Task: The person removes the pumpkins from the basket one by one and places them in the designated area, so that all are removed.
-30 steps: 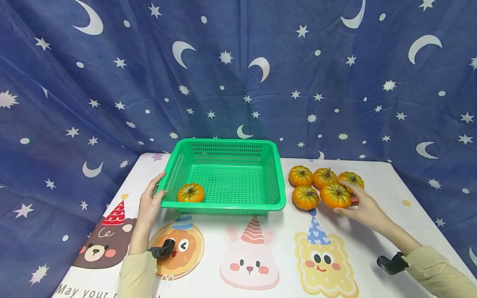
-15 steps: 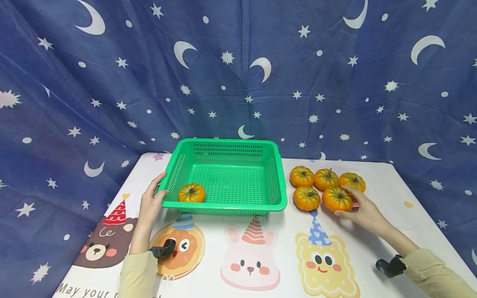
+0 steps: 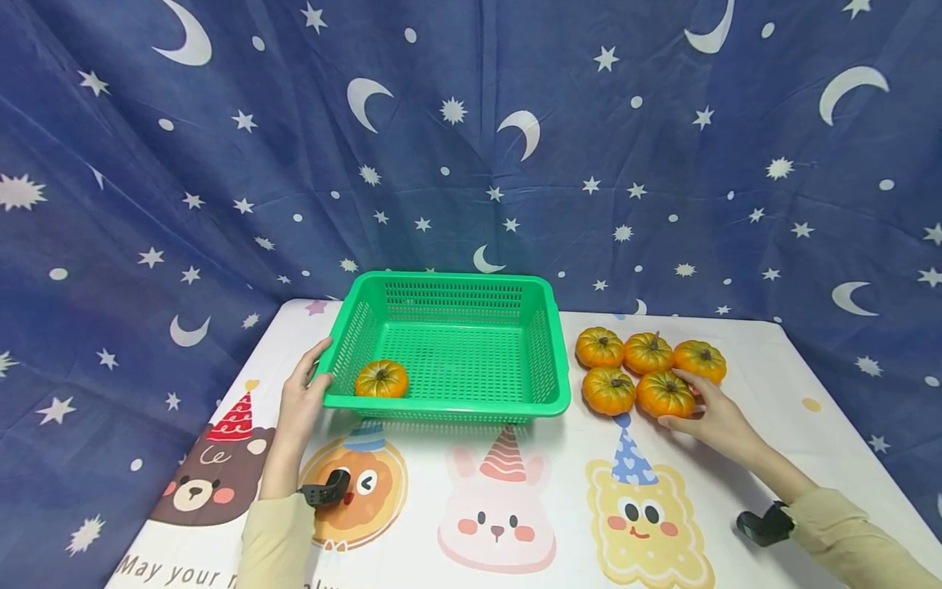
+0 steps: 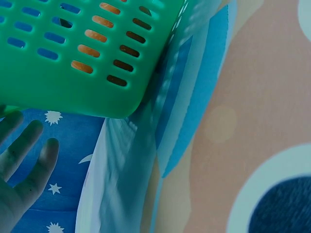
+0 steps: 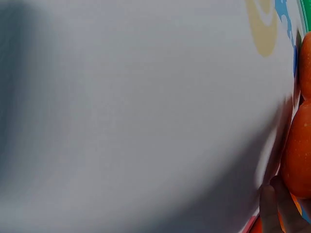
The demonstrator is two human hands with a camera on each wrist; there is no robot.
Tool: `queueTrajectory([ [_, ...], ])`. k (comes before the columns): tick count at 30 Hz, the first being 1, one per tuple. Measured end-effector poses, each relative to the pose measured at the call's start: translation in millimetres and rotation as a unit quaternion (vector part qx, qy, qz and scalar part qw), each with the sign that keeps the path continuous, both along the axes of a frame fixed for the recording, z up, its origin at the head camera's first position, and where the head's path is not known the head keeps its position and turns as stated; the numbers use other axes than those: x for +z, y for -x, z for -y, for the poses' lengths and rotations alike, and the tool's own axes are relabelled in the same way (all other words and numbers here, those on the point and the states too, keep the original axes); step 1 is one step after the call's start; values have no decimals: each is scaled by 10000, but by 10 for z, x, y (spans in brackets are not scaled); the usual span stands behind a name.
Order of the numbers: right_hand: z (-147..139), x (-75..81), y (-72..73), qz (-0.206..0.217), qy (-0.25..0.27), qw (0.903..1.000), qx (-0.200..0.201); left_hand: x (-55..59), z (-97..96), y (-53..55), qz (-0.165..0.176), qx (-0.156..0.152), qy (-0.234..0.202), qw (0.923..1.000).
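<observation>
In the head view, my right hand (image 3: 717, 421) holds a small orange pumpkin (image 3: 666, 396) from its right side, thumb at the near edge and fingers behind. That pumpkin sits at the front of a cluster, close against another pumpkin (image 3: 609, 391) on its left. The right wrist view catches its orange side (image 5: 299, 150) with fingertips (image 5: 286, 204) under it. My left hand (image 3: 303, 401) touches the left rim of a green plastic basket (image 3: 449, 407). Its fingers (image 4: 41, 162) stretch out, spread, beside the basket wall in the left wrist view. One pumpkin (image 3: 382, 379) lies in the basket's near left corner.
Behind the held pumpkin stand three more pumpkins (image 3: 648, 353) in a back row. A white tablecloth (image 3: 412, 507) with cartoon animals covers the table. A blue curtain (image 3: 471, 164) with moons and stars hangs along the back and left.
My right hand has lowered its pumpkin a little, down among the others at the front of the cluster. The left hand and basket stay in place; the head view has shifted slightly.
</observation>
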State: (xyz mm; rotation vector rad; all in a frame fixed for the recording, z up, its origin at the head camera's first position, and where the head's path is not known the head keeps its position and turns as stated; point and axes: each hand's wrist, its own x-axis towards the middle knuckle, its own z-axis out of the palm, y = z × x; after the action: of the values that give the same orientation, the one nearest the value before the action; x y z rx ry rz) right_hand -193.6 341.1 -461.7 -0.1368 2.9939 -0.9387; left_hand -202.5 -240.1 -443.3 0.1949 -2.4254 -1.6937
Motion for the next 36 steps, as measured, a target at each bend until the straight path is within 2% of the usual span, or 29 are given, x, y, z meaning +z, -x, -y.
queueTrajectory([
  [17, 54, -18, 13, 227, -135, 9996, -78, 13, -2, -8, -4, -34, 34, 10000],
  [36, 63, 14, -13, 114, 30, 9999, 71, -6, 7, 7, -12, 16, 86, 10000],
])
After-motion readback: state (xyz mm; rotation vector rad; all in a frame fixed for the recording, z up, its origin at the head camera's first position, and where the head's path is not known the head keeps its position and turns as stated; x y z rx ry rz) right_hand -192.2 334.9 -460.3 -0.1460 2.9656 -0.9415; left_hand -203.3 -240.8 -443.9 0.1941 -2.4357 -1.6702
